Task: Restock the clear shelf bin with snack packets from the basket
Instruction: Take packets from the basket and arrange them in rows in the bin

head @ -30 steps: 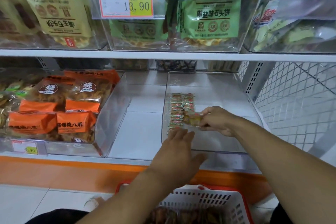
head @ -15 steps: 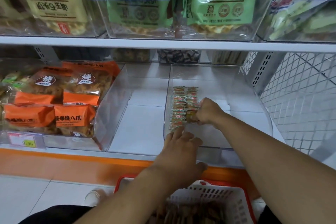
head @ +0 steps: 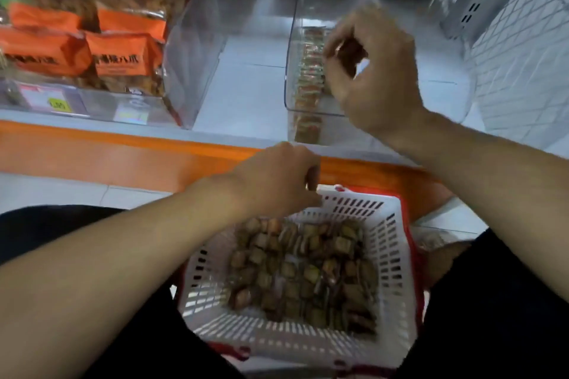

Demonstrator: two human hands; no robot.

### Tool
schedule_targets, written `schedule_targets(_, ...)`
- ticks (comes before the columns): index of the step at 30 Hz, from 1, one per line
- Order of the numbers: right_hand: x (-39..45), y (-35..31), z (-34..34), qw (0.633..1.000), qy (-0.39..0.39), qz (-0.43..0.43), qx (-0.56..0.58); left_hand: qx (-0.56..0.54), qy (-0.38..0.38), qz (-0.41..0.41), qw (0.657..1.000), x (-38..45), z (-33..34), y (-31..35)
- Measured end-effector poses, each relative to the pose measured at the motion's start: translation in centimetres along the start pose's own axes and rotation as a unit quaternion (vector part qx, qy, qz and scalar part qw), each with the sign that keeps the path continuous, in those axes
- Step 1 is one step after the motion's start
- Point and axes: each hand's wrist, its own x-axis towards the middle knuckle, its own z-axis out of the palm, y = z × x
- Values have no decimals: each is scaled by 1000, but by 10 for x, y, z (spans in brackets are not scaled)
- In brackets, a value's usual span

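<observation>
**Left hand hangs over the basket as the bin waits for more**

A white shop shelf (head: 246,92) with an orange front edge runs across the aisle, and the clear shelf bin (head: 291,49) sits on it, to the right of a bigger bin of orange packets (head: 123,52). Inside the clear bin, a row of snack packets (head: 309,77) runs along its left wall, long axis front to back; the rest of its floor looks bare.

The right hand (head: 374,74) hovers over that row, fingers curled; the blur hides whether it pinches a packet, so I cannot tell. The left hand (head: 277,181) hangs loosely curled at the far rim of the white basket (head: 388,255), holding nothing I can make out.

The loose packets in the basket (head: 301,271) lie directly below and toward the person from the left hand, which is clearly the nearer 1. The likely next reach is down and back. The bin's front lip stands between basket and row.
</observation>
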Motion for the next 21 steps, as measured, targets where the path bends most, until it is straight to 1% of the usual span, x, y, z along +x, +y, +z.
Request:
schedule_targets(1,-25,-12,5,998,-49,-19,20,34,-78,-32,996,-6,14,-10)
schedule_targets(2,-53,-20,12,991,-127,-24,29,72,-155,-53,984,-10,31,-21)
schedule_targets(3,-84,-23,20,972,-232,-18,17,98,-221,-65,968,-14,48,-31)
schedule_targets(4,-113,-21,29,935,-355,5,-15,93,-260,-74,958,-16,67,-42)
schedule_targets(5,-142,-15,36,881,-467,45,-58,64,-273,-94,955,-17,87,-54)
schedule_targets(6,-169,-6,44,825,-549,101,-91,24,-269,-124,955,-18,105,-66)
schedule_targets(7,-194,5,51,778,-597,162,-106,-13,-254,-154,955,-19,124,-78)
schedule_targets(8,-215,15,57,749,-617,214,-112,-44,-242,-183,952,-19,141,-89)
schedule_targets(9,-233,24,64,733,-621,251,-114,-78,-232,-209,947,-19,159,-98)
schedule_targets(10,-249,33,72,726,-619,277,-115,-113,-221,-224,942,-19,176,-105)
schedule_targets(11,-262,40,81,724,-611,297,-121,-158,-197,-234,939,-19,192,-110)
schedule_targets(13,-285,49,98,729,-579,333,-151,-255,-119,-246,928,-16,217,-112)
schedule_targets(14,-295,52,106,732,-559,348,-175,-289,-77,-244,922,-12,228,-112)
schedule_targets(15,-304,55,113,732,-541,362,-202,-299,-44,-235,924,-7,238,-112)
schedule_targets(17,-322,62,126,709,-536,380,-255,-246,-20,-224,943,7,253,-113)
schedule_targets(19,-334,71,133,683,-562,366,-290,-169,-39,-216,961,23,264,-115)
schedule_targets(21,-343,81,135,683,-586,330,-285,-116,-67,-221,966,35,277,-116)
